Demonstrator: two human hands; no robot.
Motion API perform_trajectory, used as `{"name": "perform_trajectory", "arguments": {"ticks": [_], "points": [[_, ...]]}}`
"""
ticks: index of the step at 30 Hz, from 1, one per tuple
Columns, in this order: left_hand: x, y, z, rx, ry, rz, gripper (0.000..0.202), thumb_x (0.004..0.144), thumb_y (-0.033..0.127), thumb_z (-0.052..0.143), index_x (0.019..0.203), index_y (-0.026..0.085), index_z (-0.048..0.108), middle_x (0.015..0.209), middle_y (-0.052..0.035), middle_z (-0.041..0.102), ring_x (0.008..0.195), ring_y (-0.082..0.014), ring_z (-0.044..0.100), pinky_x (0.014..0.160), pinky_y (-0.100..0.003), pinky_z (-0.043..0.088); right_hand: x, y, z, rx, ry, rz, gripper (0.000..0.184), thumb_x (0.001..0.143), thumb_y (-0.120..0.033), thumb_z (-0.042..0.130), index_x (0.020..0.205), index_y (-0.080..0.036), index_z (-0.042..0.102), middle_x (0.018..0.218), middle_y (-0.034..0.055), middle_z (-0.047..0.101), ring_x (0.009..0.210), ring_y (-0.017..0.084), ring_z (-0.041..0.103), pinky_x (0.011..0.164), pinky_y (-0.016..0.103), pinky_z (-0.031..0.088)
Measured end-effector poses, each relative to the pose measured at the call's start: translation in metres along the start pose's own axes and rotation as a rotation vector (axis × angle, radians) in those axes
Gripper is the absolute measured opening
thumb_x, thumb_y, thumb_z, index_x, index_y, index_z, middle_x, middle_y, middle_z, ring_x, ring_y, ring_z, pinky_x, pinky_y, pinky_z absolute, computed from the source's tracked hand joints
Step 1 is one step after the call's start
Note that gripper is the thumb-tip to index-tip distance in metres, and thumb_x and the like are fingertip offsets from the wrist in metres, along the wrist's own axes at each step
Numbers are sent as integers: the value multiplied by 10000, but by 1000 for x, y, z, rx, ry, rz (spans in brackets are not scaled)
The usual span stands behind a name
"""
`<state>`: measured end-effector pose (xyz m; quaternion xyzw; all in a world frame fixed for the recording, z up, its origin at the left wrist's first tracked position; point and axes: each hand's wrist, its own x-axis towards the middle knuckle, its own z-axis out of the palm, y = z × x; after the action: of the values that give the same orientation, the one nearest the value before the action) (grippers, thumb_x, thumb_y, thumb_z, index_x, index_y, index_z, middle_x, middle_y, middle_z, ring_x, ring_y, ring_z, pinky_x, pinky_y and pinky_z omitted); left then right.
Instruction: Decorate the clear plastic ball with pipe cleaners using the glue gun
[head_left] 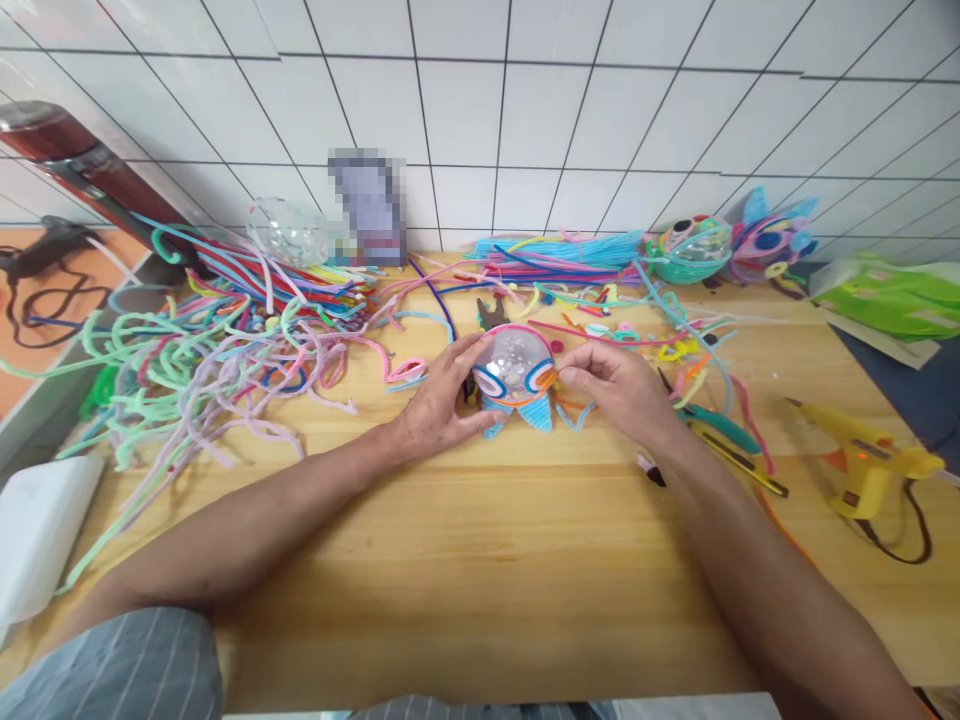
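A clear plastic ball (514,362) trimmed with pink, blue and orange pipe cleaners rests on the wooden table (480,560), with light blue fin shapes under it. My left hand (439,400) cups the ball from the left, fingers wrapped around it. My right hand (611,388) pinches an orange pipe cleaner piece (547,380) against the ball's right side.
A tangle of pipe cleaners (225,350) covers the left of the table, with more (570,255) along the tiled wall. Two finished ball figures (694,248) stand at the back right. A yellow glue gun (862,455) lies to the right. Green-handled scissors (724,425) lie beside my right wrist.
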<state>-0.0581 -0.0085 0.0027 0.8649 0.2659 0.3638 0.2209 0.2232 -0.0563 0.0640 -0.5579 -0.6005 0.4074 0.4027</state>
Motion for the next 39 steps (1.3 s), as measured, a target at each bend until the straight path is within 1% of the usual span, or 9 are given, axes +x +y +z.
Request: {"name": "perform_trajectory", "arguments": {"ticks": [9, 14, 18, 21, 23, 26, 29, 34, 39], "points": [[0, 0, -2, 14, -28, -10, 995, 946, 602, 760, 1732, 288, 238, 1692, -215, 418, 1591, -389, 422, 1295, -619, 406, 1, -8, -7, -50, 40, 16, 288, 851, -503, 763, 882, -220, 724, 812, 14, 741, 722, 157, 649, 698, 302, 537], [-2, 0, -4, 17, -19, 0, 1023, 923, 656, 759, 1724, 275, 249, 1709, -229, 387, 1611, -411, 383, 1310, -643, 364, 1, -20, -36, -89, 113, 78, 329, 811, -560, 809, 859, -252, 703, 635, -14, 645, 579, 150, 580, 576, 304, 517], [-1, 3, -9, 46, 66, 31, 945, 946, 639, 739, 1692, 260, 299, 1683, -230, 429, 1591, -399, 419, 1294, -640, 385, -1, -20, -66, -119, 222, 129, 300, 820, -538, 807, 913, -267, 717, 589, -23, 585, 509, 151, 488, 477, 310, 407], [1, 16, -17, 96, 158, 96, 772, 971, 560, 748, 1607, 263, 426, 1595, -207, 543, 1502, -355, 537, 1225, -590, 476, -3, -14, -93, -172, 362, 96, 251, 824, -504, 799, 904, -280, 720, 690, 11, 670, 559, 168, 509, 536, 354, 439], [1, 29, -21, 111, 168, 166, 557, 1001, 447, 737, 1490, 259, 548, 1472, -176, 653, 1372, -300, 647, 1129, -505, 557, -5, -11, -112, -343, 503, 52, 208, 843, -480, 783, 860, -284, 714, 769, 37, 727, 654, 208, 583, 657, 416, 502], [1, 49, -20, 105, 91, 304, 295, 1019, 328, 701, 1303, 260, 659, 1272, -120, 772, 1159, -237, 751, 984, -410, 612, -10, -7, -139, -655, 657, 24, 185, 905, -470, 730, 798, -325, 685, 800, 25, 755, 808, 296, 669, 860, 544, 514], [1, 63, -16, 103, 6, 419, 201, 994, 296, 709, 1193, 273, 699, 1174, -84, 818, 1088, -230, 774, 971, -403, 604, -15, -4, -156, -787, 674, 35, 224, 947, -500, 684, 774, -357, 669, 789, 12, 749, 905, 358, 699, 879, 597, 498], [6, 79, -18, 92, -2, 507, 130, 984, 235, 705, 1114, 251, 703, 1088, -65, 841, 1015, -212, 790, 954, -382, 595, -22, -22, -148, -789, 631, -8, 313, 920, -568, 716, 722, -330, 668, 770, 56, 726, 923, 342, 694, 842, 555, 523], [18, 105, -34, -83, 68, 296, 121, 1034, 263, 667, 1143, 246, 718, 1155, -88, 816, 1053, -193, 782, 934, -352, 616, -41, -72, -100, -444, 345, -112, 173, 887, -490, 755, 857, -320, 747, 892, 34, 785, 814, 274, 700, 774, 459, 573]]}}
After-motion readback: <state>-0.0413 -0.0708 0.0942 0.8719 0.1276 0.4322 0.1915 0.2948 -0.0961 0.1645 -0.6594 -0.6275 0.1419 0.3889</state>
